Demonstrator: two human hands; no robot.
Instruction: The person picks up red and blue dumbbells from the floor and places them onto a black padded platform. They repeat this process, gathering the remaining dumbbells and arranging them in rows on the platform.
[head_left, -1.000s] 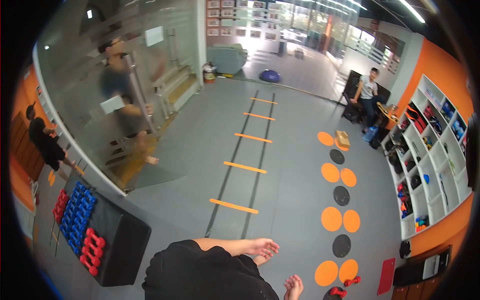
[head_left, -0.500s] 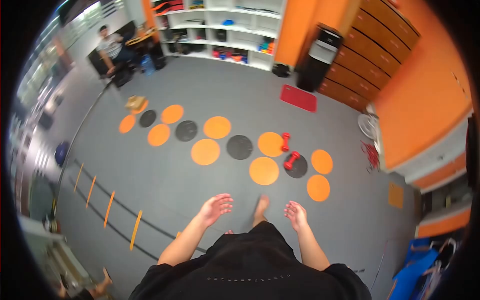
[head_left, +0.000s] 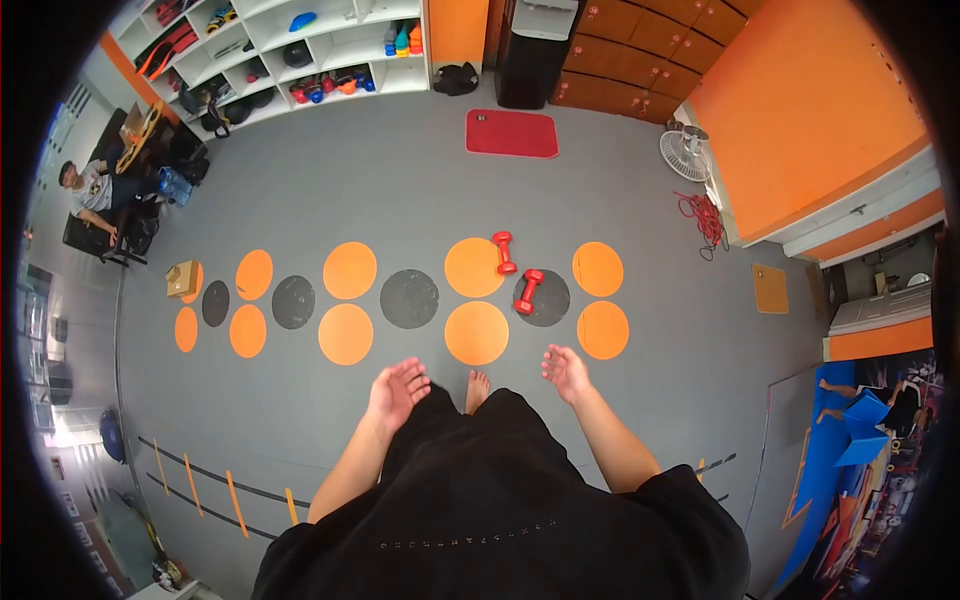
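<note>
My left hand [head_left: 398, 392] hovers over the grey floor, palm turned inward, fingers apart and holding nothing. My right hand [head_left: 567, 373] is likewise free, its fingers spread and slightly curled. Past my hands lie two red dumbbells on the floor. One dumbbell [head_left: 503, 253] overlaps the edge of an orange floor dot [head_left: 470, 265]. The other dumbbell [head_left: 529, 292] rests on a black floor dot [head_left: 553, 305], beyond my right hand and apart from it. One bare foot [head_left: 478, 390] shows between my hands.
Rows of orange and black dots run leftward to a small cardboard box [head_left: 182, 280]. A red mat [head_left: 511, 134], a fan [head_left: 686, 152] and a red rope [head_left: 704, 222] lie farther off. A person [head_left: 97, 190] sits at left near white shelves [head_left: 405, 75].
My view has turned and moved nearer the dots and dumbbells, so the row now runs level across. Both hands stay raised and apart; the dumbbells rest in the same spots on the dots.
</note>
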